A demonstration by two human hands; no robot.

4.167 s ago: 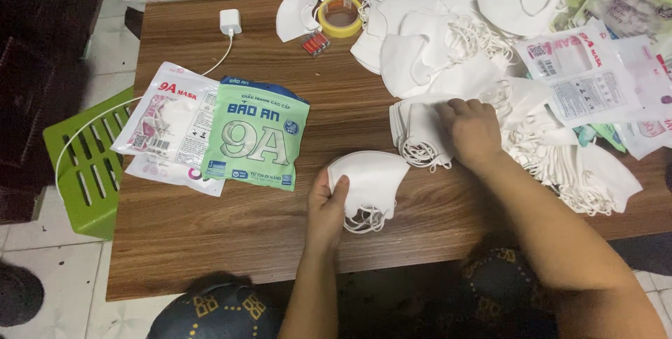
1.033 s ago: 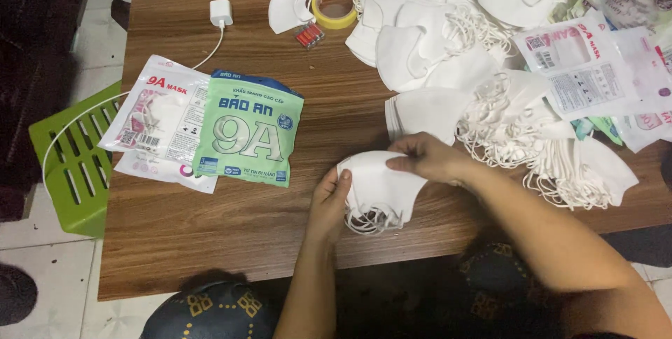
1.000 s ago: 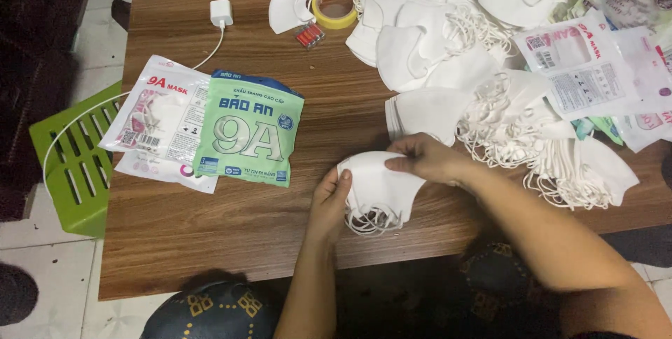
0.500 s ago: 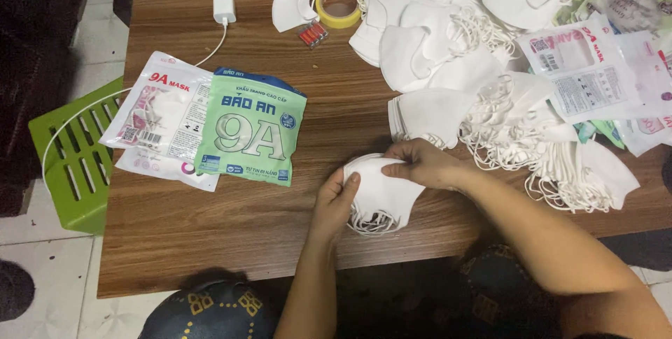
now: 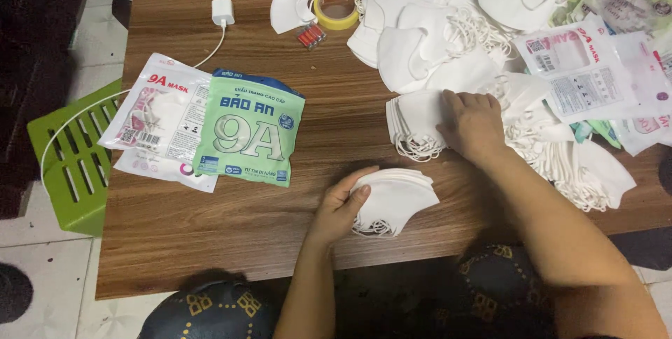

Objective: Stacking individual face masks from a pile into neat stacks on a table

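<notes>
While lying low and near the middle of the frame, left hand (image 5: 341,206) curled around a small stack of folded white cloth face masks (image 5: 393,199), fingers on top, thumb at the near edge. Stack resting on the brown wooden table (image 5: 231,230), thin ear loops poking out at its lower edge. Up and to the right, right hand (image 5: 474,124) palm down and flat, fingers spread a little, pressing on another fanned stack of white masks (image 5: 414,121); not closed around anything, only touching the top one. Two stacks close, not touching.

Behind and to the right of that hand, a big loose heap of white masks with tangled loops (image 5: 462,31), filling the upper right of the frame. On the right edge, clear and white printed plastic packets (image 5: 584,76) lying partly over the heap. Left of centre, a green printed mask bag (image 5: 248,129) on top of a white and red printed mask bag (image 5: 157,111). Near the top middle, a yellow roll of tape (image 5: 336,7), with a small red and orange thing (image 5: 311,35) just beside it and one lone white mask (image 5: 290,9) touching the roll. At the top left of the table, a small white charger plug (image 5: 222,11) with a white cord running off the left edge. At the far left, beside the table, a lime green slotted plastic stool (image 5: 73,160) on the tiled floor.
</notes>
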